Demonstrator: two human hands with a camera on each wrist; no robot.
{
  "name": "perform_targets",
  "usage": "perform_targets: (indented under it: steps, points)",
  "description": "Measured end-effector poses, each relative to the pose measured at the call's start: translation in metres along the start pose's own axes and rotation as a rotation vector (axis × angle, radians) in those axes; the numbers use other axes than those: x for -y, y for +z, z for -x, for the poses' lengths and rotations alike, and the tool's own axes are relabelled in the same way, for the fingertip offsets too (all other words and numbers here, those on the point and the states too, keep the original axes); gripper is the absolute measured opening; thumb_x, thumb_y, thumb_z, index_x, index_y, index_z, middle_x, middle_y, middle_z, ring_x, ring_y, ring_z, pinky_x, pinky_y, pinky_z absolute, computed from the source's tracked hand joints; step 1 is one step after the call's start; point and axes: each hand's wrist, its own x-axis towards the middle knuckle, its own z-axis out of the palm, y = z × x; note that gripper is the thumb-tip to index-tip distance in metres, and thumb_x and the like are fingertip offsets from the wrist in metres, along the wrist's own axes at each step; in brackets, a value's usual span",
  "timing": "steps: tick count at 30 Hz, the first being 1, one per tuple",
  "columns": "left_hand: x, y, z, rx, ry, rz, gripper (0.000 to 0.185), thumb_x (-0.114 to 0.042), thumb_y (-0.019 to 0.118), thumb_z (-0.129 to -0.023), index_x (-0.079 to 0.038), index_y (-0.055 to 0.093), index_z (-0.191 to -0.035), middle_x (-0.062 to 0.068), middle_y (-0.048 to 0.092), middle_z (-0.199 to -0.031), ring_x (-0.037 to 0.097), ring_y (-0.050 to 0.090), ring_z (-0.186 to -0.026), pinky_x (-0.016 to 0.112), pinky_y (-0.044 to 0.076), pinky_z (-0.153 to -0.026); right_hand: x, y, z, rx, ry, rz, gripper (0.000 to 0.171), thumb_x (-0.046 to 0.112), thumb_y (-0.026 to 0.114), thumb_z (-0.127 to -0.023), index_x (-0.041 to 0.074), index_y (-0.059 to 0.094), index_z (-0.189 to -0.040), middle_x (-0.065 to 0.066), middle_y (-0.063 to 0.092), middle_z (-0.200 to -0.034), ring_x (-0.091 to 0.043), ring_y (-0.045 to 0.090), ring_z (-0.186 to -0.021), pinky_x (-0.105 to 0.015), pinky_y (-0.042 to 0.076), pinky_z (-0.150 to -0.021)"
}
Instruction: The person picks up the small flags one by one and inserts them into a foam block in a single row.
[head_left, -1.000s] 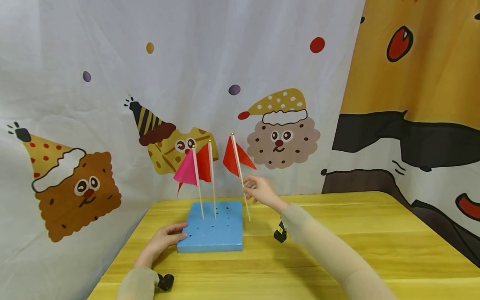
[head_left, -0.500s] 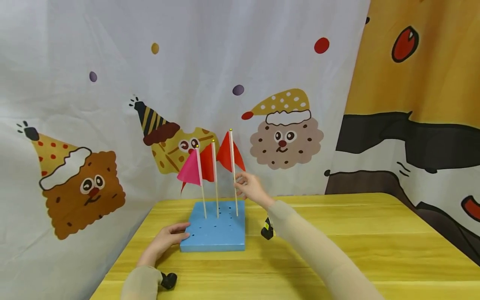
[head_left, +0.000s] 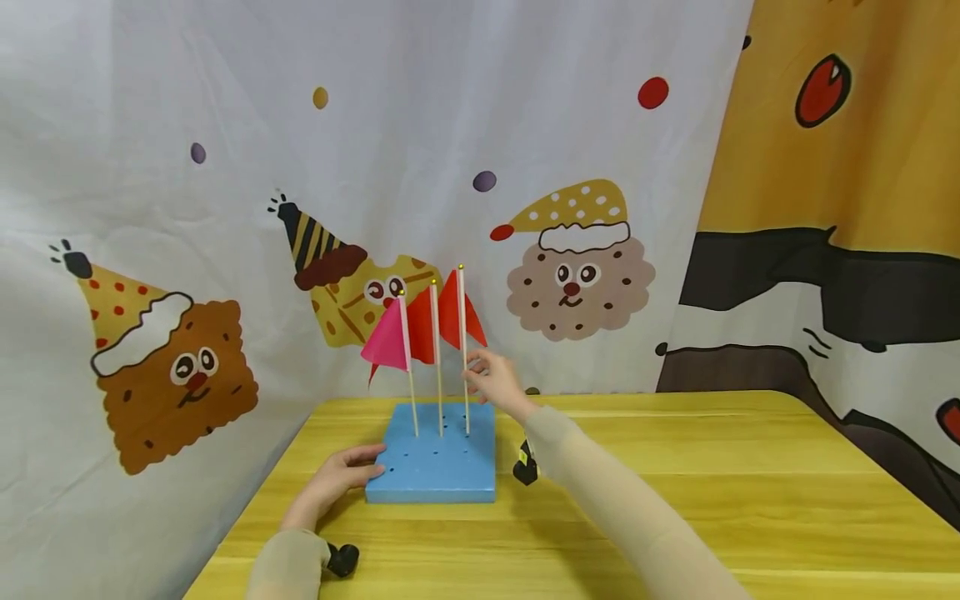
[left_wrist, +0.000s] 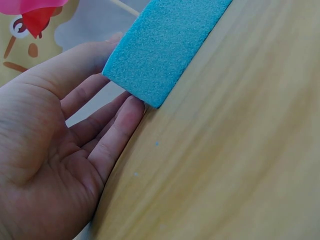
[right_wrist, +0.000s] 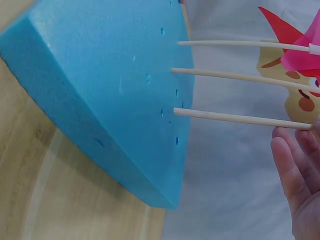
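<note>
My right hand (head_left: 497, 385) pinches the thin wooden stick of a red flag (head_left: 451, 310). This stick stands almost upright, its lower tip right at the top of the blue foam block (head_left: 431, 479), near small holes. To its left, a pink flag (head_left: 387, 337) and another red flag (head_left: 423, 325) stand on sticks in the block. My left hand (head_left: 339, 482) touches the block's left side with relaxed fingers. In the left wrist view, fingertips (left_wrist: 134, 107) meet the lower corner of the block. The right wrist view shows the held stick (right_wrist: 240, 118) beside the two standing ones.
The block lies on a yellow wooden table (head_left: 645, 475). Behind the table hangs a pale curtain (head_left: 420, 100) printed with cartoon biscuits. Several holes (right_wrist: 177, 141) dot the block's top.
My right hand has moved left, bringing its red flag from beside the block to over it. The stick has gone from slanted to nearly upright. My left hand stays at the block.
</note>
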Motion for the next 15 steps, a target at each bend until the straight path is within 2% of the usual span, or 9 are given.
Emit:
perform_targets:
  steps: [5,9,12,15]
  points:
    - [-0.0026,0.0009,0.001,0.005,0.021,-0.017,0.054,-0.026,0.07,-0.091,-0.002,0.054,-0.137,0.02,0.051,-0.138,0.027,0.057,-0.112,0.041,0.05,-0.09,-0.0041,0.004,-0.0006,0.014,0.005,0.001,0.018,0.008,0.063,-0.095,0.009,0.062,-0.113,-0.01,0.066,-0.09,-0.035,0.068,-0.073,-0.042,0.055,-0.051]
    - [-0.0019,0.0013,0.0014,0.005,0.037,-0.015,0.053,-0.024,0.07,-0.091,-0.001,0.055,-0.137,0.021,0.051,-0.138,0.026,0.057,-0.111,0.04,0.05,-0.088,-0.006,0.0051,-0.0002,0.031,0.006,-0.003,0.017,0.011,0.063,-0.095,0.01,0.062,-0.112,-0.011,0.066,-0.092,-0.043,0.067,-0.08,-0.037,0.054,-0.048]
    - [-0.0013,0.001,0.0015,0.005,0.043,-0.014,0.053,-0.024,0.07,-0.091,-0.001,0.054,-0.137,0.021,0.05,-0.138,0.026,0.057,-0.111,0.038,0.05,-0.087,-0.0063,0.0055,0.0006,0.035,0.004,-0.007,0.017,0.01,0.063,-0.096,0.009,0.062,-0.113,-0.017,0.066,-0.095,-0.041,0.068,-0.079,-0.034,0.053,-0.046]
    - [-0.0013,0.0005,0.0014,-0.002,0.042,-0.011,0.053,-0.023,0.07,-0.091,-0.002,0.055,-0.137,0.021,0.051,-0.138,0.024,0.057,-0.11,0.036,0.05,-0.085,-0.0073,0.0055,0.0008,0.033,0.006,-0.012,0.018,0.01,0.063,-0.096,0.006,0.061,-0.114,-0.023,0.065,-0.099,-0.033,0.069,-0.073,-0.034,0.053,-0.046]
